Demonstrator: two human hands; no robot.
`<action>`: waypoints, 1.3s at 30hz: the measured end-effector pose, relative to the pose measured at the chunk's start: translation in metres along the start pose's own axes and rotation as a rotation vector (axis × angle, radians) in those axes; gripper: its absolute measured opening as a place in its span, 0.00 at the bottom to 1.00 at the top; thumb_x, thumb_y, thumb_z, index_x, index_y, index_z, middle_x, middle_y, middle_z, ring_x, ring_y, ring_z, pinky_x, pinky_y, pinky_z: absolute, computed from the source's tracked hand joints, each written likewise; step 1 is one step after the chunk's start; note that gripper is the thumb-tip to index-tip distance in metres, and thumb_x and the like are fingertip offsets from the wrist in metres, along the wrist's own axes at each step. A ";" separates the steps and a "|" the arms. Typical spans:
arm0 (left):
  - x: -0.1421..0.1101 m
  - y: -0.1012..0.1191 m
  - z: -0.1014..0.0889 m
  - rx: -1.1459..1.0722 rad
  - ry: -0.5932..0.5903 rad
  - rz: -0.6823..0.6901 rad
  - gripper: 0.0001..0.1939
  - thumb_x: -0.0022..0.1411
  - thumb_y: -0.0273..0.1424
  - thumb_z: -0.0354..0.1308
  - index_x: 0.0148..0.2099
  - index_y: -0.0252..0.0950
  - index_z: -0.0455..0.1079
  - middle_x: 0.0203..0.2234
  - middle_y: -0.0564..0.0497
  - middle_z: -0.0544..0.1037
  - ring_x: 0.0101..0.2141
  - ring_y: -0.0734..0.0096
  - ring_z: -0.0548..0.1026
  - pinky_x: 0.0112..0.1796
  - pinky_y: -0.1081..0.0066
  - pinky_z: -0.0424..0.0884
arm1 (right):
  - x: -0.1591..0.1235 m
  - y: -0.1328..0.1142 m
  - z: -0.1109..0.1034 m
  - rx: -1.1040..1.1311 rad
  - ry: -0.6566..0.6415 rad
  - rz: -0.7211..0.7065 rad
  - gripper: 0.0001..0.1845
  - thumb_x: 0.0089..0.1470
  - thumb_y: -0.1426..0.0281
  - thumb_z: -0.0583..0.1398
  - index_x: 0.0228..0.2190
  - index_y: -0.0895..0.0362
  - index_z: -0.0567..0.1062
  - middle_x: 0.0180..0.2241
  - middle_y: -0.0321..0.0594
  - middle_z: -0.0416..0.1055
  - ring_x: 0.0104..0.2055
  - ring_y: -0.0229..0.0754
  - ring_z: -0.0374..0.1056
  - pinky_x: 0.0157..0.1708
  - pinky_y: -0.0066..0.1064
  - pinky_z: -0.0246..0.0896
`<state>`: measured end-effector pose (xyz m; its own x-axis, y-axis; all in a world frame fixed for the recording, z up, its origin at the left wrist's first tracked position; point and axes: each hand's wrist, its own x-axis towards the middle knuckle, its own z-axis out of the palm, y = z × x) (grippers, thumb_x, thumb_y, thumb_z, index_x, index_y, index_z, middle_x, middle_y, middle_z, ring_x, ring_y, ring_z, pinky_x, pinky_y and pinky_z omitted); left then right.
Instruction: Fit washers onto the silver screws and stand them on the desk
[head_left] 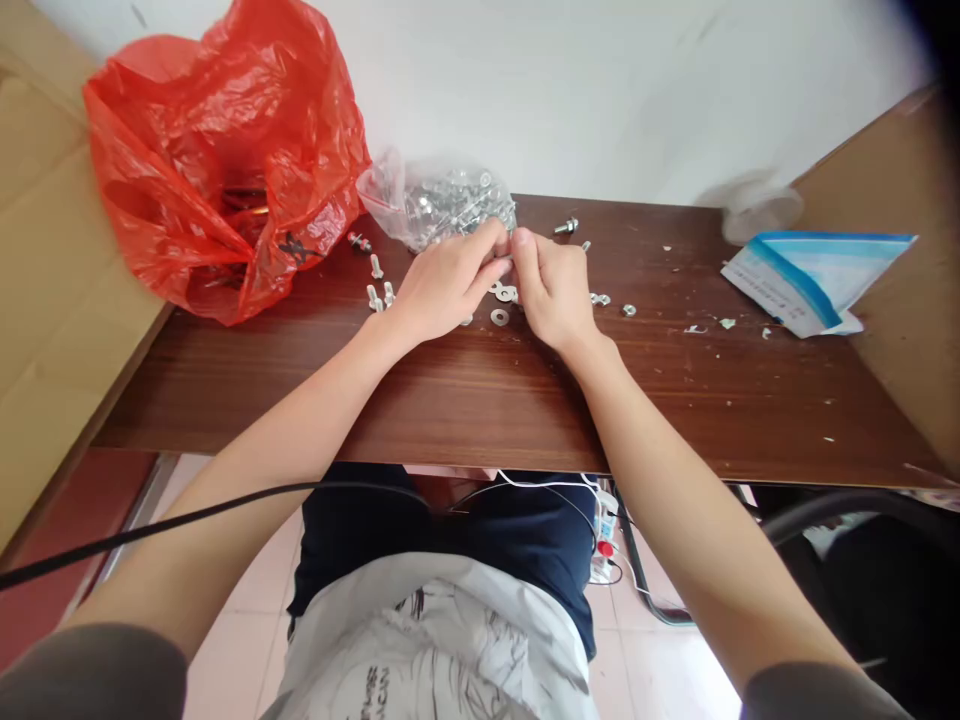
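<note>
My left hand (450, 280) and my right hand (551, 285) meet fingertip to fingertip over the dark wooden table (480, 390), just in front of a clear plastic bag of metal hardware (442, 205). Both hands pinch a small metal part between them; it is too hidden to name. Loose washers (501, 305) lie under the fingertips. A few short bolts (379, 290) stand to the left of my left hand.
A crumpled red plastic bag (225, 160) fills the table's back left. A blue and white packet (814, 275) lies at the right, by a cardboard panel (892, 250). A bolt (566, 227) and small nuts (611, 303) are scattered near my right hand. Cardboard (45, 300) leans at left.
</note>
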<state>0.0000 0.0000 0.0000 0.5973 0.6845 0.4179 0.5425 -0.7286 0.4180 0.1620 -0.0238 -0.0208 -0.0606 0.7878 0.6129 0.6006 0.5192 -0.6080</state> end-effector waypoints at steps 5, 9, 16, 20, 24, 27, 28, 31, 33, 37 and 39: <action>0.000 0.001 -0.002 0.005 0.000 0.004 0.10 0.69 0.34 0.45 0.44 0.41 0.67 0.32 0.49 0.77 0.34 0.62 0.75 0.36 0.65 0.68 | 0.001 -0.006 -0.001 -0.044 -0.002 0.001 0.33 0.64 0.45 0.42 0.20 0.53 0.66 0.16 0.34 0.58 0.21 0.38 0.58 0.26 0.34 0.51; -0.001 0.002 -0.004 0.002 -0.008 0.005 0.11 0.69 0.34 0.44 0.44 0.41 0.68 0.30 0.50 0.78 0.34 0.61 0.75 0.35 0.65 0.68 | 0.001 -0.007 -0.001 -0.045 -0.012 0.005 0.33 0.64 0.46 0.42 0.20 0.53 0.65 0.15 0.34 0.58 0.20 0.38 0.57 0.25 0.33 0.50; -0.001 0.001 -0.004 0.020 -0.008 0.019 0.12 0.69 0.35 0.43 0.41 0.42 0.68 0.34 0.50 0.79 0.34 0.61 0.76 0.33 0.64 0.67 | 0.001 -0.005 -0.001 -0.064 -0.016 0.007 0.33 0.64 0.45 0.41 0.20 0.53 0.65 0.16 0.35 0.59 0.21 0.38 0.58 0.25 0.33 0.48; -0.001 0.001 -0.004 0.024 -0.007 0.022 0.13 0.70 0.35 0.43 0.40 0.41 0.68 0.33 0.49 0.79 0.34 0.61 0.76 0.33 0.65 0.66 | 0.002 -0.006 -0.001 -0.070 -0.023 0.009 0.34 0.64 0.45 0.40 0.19 0.53 0.64 0.16 0.35 0.59 0.21 0.38 0.58 0.25 0.33 0.48; 0.000 0.000 -0.004 0.027 -0.005 0.027 0.13 0.70 0.36 0.42 0.39 0.41 0.68 0.31 0.50 0.78 0.32 0.61 0.75 0.33 0.64 0.66 | 0.002 -0.006 -0.001 -0.070 -0.026 0.013 0.34 0.64 0.44 0.40 0.19 0.53 0.63 0.16 0.35 0.60 0.21 0.38 0.58 0.25 0.33 0.48; 0.000 0.000 -0.004 0.024 -0.011 0.030 0.14 0.70 0.37 0.42 0.38 0.42 0.68 0.29 0.50 0.78 0.31 0.62 0.75 0.33 0.64 0.67 | 0.002 -0.006 -0.001 -0.077 -0.029 0.010 0.34 0.64 0.45 0.40 0.18 0.53 0.63 0.16 0.35 0.59 0.21 0.38 0.58 0.26 0.33 0.48; 0.000 -0.001 -0.004 0.023 -0.012 0.029 0.14 0.70 0.37 0.42 0.38 0.42 0.68 0.29 0.50 0.78 0.31 0.62 0.75 0.33 0.65 0.67 | 0.002 -0.006 -0.001 -0.079 -0.032 0.008 0.34 0.64 0.45 0.40 0.18 0.53 0.63 0.16 0.35 0.59 0.21 0.38 0.58 0.26 0.33 0.48; 0.000 -0.001 -0.004 0.014 -0.012 0.022 0.15 0.71 0.37 0.42 0.37 0.41 0.67 0.28 0.50 0.77 0.31 0.63 0.74 0.33 0.65 0.67 | 0.002 -0.006 -0.001 -0.081 -0.041 0.002 0.35 0.65 0.46 0.40 0.18 0.54 0.64 0.17 0.36 0.60 0.21 0.38 0.58 0.26 0.34 0.48; 0.000 -0.001 -0.003 0.000 -0.011 0.020 0.15 0.71 0.37 0.42 0.36 0.40 0.66 0.28 0.50 0.77 0.30 0.63 0.74 0.34 0.65 0.67 | 0.002 -0.006 -0.001 -0.083 -0.042 -0.001 0.35 0.65 0.46 0.40 0.18 0.54 0.64 0.17 0.35 0.60 0.20 0.37 0.57 0.26 0.34 0.48; 0.001 -0.003 -0.002 -0.041 0.000 0.027 0.16 0.71 0.38 0.42 0.34 0.39 0.65 0.26 0.51 0.75 0.28 0.66 0.72 0.33 0.66 0.66 | 0.002 -0.006 -0.001 -0.091 -0.044 -0.008 0.36 0.65 0.46 0.39 0.18 0.54 0.64 0.16 0.34 0.58 0.20 0.36 0.56 0.26 0.33 0.47; 0.001 -0.004 -0.001 -0.065 0.007 0.040 0.17 0.72 0.39 0.42 0.32 0.39 0.64 0.25 0.51 0.74 0.27 0.67 0.72 0.33 0.67 0.66 | 0.002 -0.006 -0.001 -0.093 -0.049 -0.011 0.36 0.65 0.46 0.38 0.19 0.54 0.64 0.16 0.34 0.58 0.20 0.35 0.56 0.26 0.32 0.48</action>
<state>-0.0022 0.0038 -0.0006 0.6134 0.6550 0.4413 0.4785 -0.7527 0.4522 0.1592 -0.0263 -0.0152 -0.1053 0.7987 0.5924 0.6713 0.4966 -0.5502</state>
